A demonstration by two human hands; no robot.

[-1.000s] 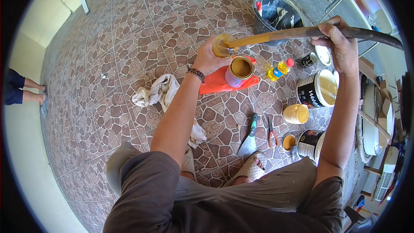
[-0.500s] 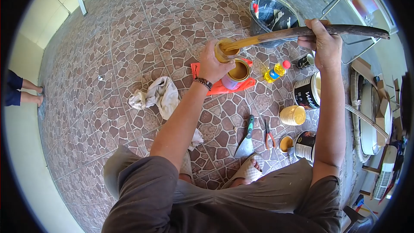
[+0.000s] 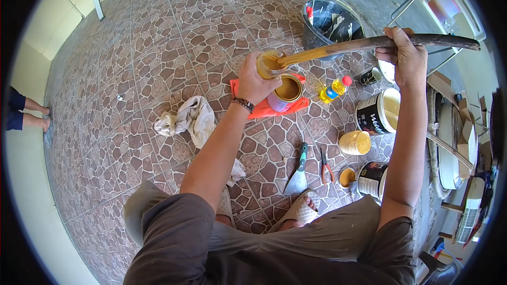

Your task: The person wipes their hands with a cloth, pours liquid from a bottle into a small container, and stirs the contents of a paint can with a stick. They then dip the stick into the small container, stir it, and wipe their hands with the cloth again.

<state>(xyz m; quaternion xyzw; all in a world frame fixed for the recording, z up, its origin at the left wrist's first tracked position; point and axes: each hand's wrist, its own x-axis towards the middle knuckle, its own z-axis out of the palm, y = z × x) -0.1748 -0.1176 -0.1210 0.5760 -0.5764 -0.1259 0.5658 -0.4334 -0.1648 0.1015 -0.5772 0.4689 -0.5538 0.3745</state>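
Note:
My left hand (image 3: 255, 80) is wrapped round a small clear cup (image 3: 264, 67) with ochre paint in it, tilted above an open paint can (image 3: 289, 89). In my right hand (image 3: 406, 58) is a long, slightly curved wooden stick (image 3: 364, 43), dark at the grip end and coated with ochre paint toward the other. The stick's painted tip is at the cup's rim. Under the can lies a red plastic sheet or bag (image 3: 262, 110). A bottle of yellow liquid (image 3: 332, 91) with a red cap stands to the can's right.
A black bucket (image 3: 311, 34) stands at the back. Rags (image 3: 198, 121) lie to the left. Near my feet are a putty knife (image 3: 298, 177), pliers (image 3: 326, 169), a paint-filled tub (image 3: 355, 142), a brush (image 3: 353, 189) and labelled buckets (image 3: 368, 115). Another person's legs (image 3: 36, 115) show far left.
The stick's tip has moved from inside the cup to its rim, and the cup now tilts more toward me. The view has shifted slightly.

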